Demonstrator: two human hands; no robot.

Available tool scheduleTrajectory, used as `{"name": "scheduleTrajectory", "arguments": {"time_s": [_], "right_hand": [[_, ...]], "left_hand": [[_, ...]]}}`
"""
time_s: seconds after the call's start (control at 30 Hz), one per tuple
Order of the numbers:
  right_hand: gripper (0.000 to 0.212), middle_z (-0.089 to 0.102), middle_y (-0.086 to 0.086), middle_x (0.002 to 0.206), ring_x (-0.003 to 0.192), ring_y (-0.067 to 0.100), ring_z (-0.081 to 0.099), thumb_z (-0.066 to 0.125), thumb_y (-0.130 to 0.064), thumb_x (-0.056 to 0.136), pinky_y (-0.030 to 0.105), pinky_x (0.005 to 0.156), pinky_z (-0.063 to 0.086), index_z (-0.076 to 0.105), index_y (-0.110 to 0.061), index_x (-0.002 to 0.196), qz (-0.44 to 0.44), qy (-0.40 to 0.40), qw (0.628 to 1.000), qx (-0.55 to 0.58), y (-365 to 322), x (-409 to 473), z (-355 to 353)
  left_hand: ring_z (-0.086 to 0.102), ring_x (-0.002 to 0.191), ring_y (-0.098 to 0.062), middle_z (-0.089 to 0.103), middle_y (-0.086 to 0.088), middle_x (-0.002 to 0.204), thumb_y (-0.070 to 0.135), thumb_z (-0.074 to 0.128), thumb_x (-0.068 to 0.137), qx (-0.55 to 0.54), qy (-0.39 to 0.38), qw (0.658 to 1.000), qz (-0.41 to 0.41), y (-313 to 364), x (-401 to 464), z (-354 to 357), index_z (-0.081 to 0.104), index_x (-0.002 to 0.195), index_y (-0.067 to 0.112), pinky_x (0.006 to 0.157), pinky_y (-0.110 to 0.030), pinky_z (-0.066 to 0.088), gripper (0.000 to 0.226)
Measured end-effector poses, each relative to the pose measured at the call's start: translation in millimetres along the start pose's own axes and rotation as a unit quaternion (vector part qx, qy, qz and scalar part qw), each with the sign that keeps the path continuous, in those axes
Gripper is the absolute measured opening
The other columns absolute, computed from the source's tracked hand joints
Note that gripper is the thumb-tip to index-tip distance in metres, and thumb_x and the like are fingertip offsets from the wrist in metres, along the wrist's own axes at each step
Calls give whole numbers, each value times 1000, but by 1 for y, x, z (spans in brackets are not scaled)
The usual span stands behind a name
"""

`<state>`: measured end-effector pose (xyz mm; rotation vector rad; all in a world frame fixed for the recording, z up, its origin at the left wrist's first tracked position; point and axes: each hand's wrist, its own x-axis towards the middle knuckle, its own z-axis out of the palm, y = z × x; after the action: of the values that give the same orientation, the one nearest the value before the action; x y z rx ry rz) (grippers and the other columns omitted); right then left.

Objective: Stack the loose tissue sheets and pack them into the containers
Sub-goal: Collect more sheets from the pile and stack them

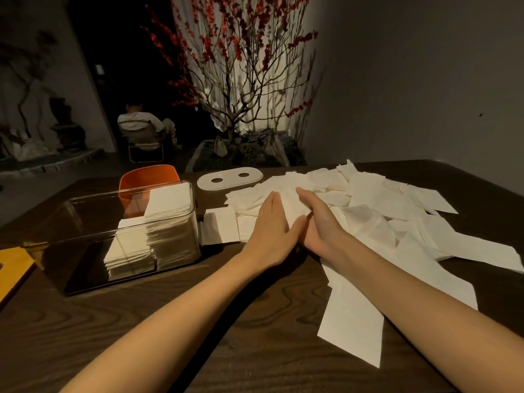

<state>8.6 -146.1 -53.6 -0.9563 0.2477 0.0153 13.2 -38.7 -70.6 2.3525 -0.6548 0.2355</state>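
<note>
On a dark wood-grain desk (pixel 170 321), both hands work at the near edge of a wide heap of loose white sheets (pixel 377 211) spread over the right half of the desk. The left hand (pixel 270 228) lies flat, palm down, fingers straight and together, on a small pile (pixel 289 207) at the heap's left side; it is released and grips nothing. The right hand (pixel 319 219) stands on its edge just to the right, fingers straight and pointing away, its side against that pile; it too is released. The two hands touch near the thumbs. Several long sheets trail from the heap toward the near edge of the desk, one passing under the right forearm. A few folded sheets (pixel 219 226) lie flat just left of the left hand, beside a clear box (pixel 85 222). The box sits on the left of the desk with two stacks inside its right end: a taller stack (pixel 170 222) against the right wall and a lower one (pixel 129 251) just left of it. Behind the box stands an orange tub (pixel 149 177), and right of the tub a white oval lid (pixel 229 178) with two holes lies flat. A yellow board (pixel 12 268) pokes in at the left edge. Beyond the desk, a red-blossomed tree (pixel 241 66) rises against a lit wall, and a person (pixel 143 126) sits in a chair, back turned.
</note>
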Motion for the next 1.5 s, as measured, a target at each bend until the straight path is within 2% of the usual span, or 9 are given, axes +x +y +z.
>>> {"name": "scheduleTrajectory", "arguments": {"time_s": [0.1,0.4,0.57,0.67,0.8,1.0,1.13,1.23,1.5], "right_hand": [[42,62,8,119,111,26,60,67,-34,87,42,95,50,53,-18,124,5,33,999,-18,-4,2,-3],[46,58,15,129,110,31,60,50,-17,98,41,78,55,39,-10,143,10,19,998,57,-8,5,-7],[46,56,20,129,104,37,62,50,-13,99,48,73,55,36,-10,143,23,31,997,61,-14,4,-12],[41,60,18,124,103,34,62,47,-11,100,47,76,54,40,-8,140,14,24,998,47,-14,2,-10],[42,63,11,116,101,29,64,48,-14,100,42,83,54,39,-11,140,4,38,999,-13,-11,0,-3],[41,60,12,129,112,28,61,46,-23,101,43,92,53,44,-10,140,-14,30,991,-127,0,0,5],[47,52,9,135,121,27,54,49,-33,99,43,98,48,40,-14,142,-14,-27,997,-65,3,-5,7],[56,57,11,131,115,26,59,47,-46,96,38,87,54,41,-15,142,4,-69,998,-13,-2,-7,3],[63,60,11,130,115,27,60,35,-58,96,39,86,53,44,-16,141,23,-114,993,-11,-11,-9,-3]], "left_hand": [[-6,149,-17,-6,-5,162,52,47,95,19,-46,999,15,-4,1,1,-3,155,15,112,-24,-3,86],[4,148,-12,2,2,162,33,47,100,-59,-52,997,12,-9,5,-5,5,155,16,112,-21,3,71],[39,132,-12,15,4,160,18,35,104,-150,-77,986,-15,-14,10,-13,14,154,20,97,-6,23,54],[31,134,-6,30,11,150,18,28,106,-213,-41,976,-31,-9,8,-15,26,151,18,101,-13,19,45],[44,112,-11,48,3,125,22,28,106,-241,44,967,-62,-2,7,-12,44,135,14,94,-25,35,34],[44,124,-14,50,-9,137,3,35,101,-69,107,989,77,-8,-1,-6,43,139,2,92,9,15,38],[35,134,-11,37,-2,149,36,36,103,-85,34,994,58,-7,2,-1,34,145,14,117,-25,23,48],[15,146,-13,15,3,160,47,43,98,-67,0,998,12,-7,4,0,14,153,20,114,-26,10,68],[23,141,-13,22,1,157,49,61,88,-89,34,995,11,-6,4,-4,17,152,18,107,-22,18,83]]}}
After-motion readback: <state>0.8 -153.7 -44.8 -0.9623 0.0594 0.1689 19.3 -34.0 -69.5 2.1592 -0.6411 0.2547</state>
